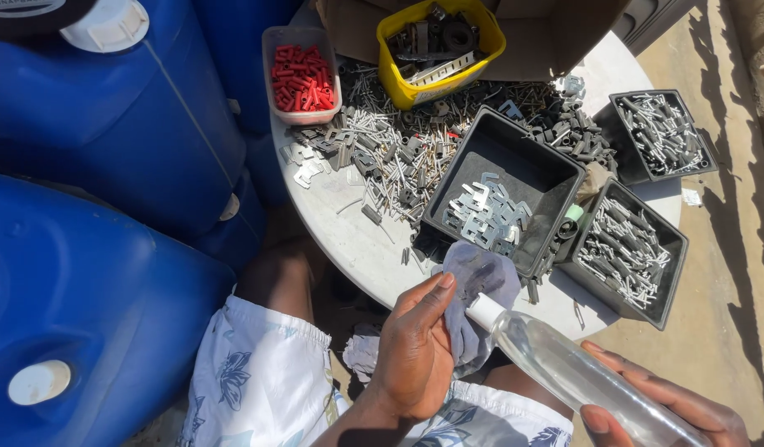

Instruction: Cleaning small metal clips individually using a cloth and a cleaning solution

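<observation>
Left hand (415, 352) was closed loosely around a grey cloth (477, 302), thumb laid along its upper fold, the rest of the fabric bunched in the palm and spilling toward the tabletop (349, 240) edge. Cloth looked soft, limp and light; it would give no resistance and take any shape, so a pinch anywhere on the bunch would hold it, though loose ends may trail.

Just to its right, the clear plastic bottle (564, 372) lay slanted, its white cap (484, 310) touching or nearly touching the cloth. Right hand (663, 410) gripped the lower body of the bottle, fingers curled around it, at the frame's bottom corner. Bottle seemed light, its wall likely thin enough to flex under a squeeze, smooth and probably slippery if wet. Best hold judged to be mid-body, where it was held, leaving the neck free. How much liquid it held I could not tell.

Surroundings, left to right: blue drums (108, 165) crowding the left side; a tray of red plugs (301, 76); a yellow tub (440, 50) of dark parts; loose metal bits strewn over the round tabletop; a black tray (502, 186) with flat silver clips just above the cloth; two further black trays (626, 252) of metal pins at right.
</observation>
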